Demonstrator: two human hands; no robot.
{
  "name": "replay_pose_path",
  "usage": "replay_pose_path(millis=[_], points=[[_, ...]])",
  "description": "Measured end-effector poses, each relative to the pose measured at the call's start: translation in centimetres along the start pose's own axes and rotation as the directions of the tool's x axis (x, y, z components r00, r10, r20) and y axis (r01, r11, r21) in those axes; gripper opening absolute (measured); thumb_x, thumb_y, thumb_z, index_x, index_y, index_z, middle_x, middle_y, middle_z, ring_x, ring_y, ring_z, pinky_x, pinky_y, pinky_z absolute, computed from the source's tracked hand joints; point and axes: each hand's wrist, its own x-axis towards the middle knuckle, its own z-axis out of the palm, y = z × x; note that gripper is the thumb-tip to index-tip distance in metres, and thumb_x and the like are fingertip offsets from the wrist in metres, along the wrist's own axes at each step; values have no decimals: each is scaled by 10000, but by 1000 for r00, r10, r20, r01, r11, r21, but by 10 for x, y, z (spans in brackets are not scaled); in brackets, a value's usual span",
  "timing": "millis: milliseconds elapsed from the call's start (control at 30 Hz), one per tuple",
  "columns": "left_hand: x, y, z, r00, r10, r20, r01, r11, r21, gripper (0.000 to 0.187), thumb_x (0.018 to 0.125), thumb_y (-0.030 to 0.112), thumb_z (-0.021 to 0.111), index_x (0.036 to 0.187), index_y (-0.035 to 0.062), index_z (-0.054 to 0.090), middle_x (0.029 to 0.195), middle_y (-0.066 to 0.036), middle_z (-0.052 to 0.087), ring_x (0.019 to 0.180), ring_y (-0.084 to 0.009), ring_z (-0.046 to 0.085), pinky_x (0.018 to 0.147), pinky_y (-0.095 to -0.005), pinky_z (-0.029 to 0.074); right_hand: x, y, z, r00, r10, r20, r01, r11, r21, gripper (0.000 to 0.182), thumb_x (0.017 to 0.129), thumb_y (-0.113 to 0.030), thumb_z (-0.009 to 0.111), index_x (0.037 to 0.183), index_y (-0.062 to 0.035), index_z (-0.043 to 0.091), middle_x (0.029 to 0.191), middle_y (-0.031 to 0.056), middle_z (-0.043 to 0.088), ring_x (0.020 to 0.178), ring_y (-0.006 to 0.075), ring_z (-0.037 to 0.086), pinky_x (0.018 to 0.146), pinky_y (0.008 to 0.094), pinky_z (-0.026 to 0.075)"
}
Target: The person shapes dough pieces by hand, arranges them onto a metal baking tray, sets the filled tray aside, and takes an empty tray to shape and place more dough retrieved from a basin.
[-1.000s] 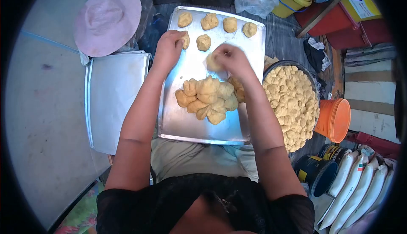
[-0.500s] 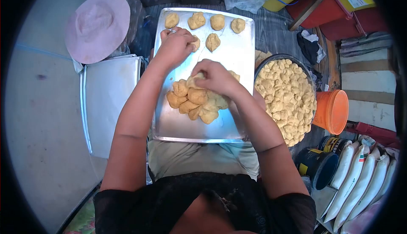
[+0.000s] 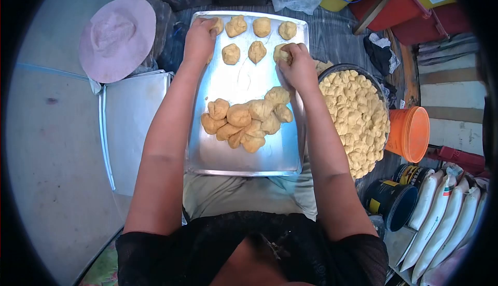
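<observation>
A shiny metal baking tray lies across my lap with balls of tan dough on it. At its upper left corner my left hand has its fingers curled on a dough ball, partly hidden by them. Toward the right edge my right hand grips another dough ball between thumb and fingers, at the tray's surface. Other separate balls stand in rows between the hands, such as the pointed one. A heap of joined dough lumps lies in the lower middle. A bit of dough shows beside my left wrist.
Right of the tray, a wide round container holds many dough pieces. Beyond it stand an orange bucket, a dark bucket and white filled bags. On the left are a pink hat and more metal trays.
My left hand has moved up and left from the second-row ball to the corner ball. My right hand has gone from the heap up and right, bringing a dough ball to the second row.
</observation>
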Motion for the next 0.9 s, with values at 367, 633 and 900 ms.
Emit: replay_pose_path(millis=[367, 633, 900], points=[[-23, 41, 14, 984, 170, 50, -176, 910, 376, 291, 854, 268, 665, 1082, 93, 716, 1084, -116, 689, 1063, -314, 601, 876, -451, 410, 85, -21, 40, 970, -239, -44, 209, 911, -356, 541, 818, -384, 717, 1285, -128, 623, 1208, 82, 641, 1144, 275, 558, 958, 465, 347], [-10, 38, 28, 984, 157, 86, -177, 917, 359, 296, 861, 253, 668, 1101, 86, 712, 997, -118, 705, 941, -300, 651, 856, -427, 428, 86, -11, 33, 985, -171, -30, 157, 950, -269, 612, 815, -418, 723, 1335, -119, 596, 1266, 124, 620, 1212, 299, 519, 1006, 485, 333], [-51, 53, 0, 969, 96, 227, -131, 981, 144, 308, 865, 208, 674, 1105, 15, 690, 1078, -184, 652, 1020, -371, 610, 900, -455, 463, 81, 26, 18, 999, 52, 16, -52, 999, 0, 507, 755, -188, 757, 1233, -56, 655, 1141, 179, 624, 1130, 380, 568, 999, 423, 456]])
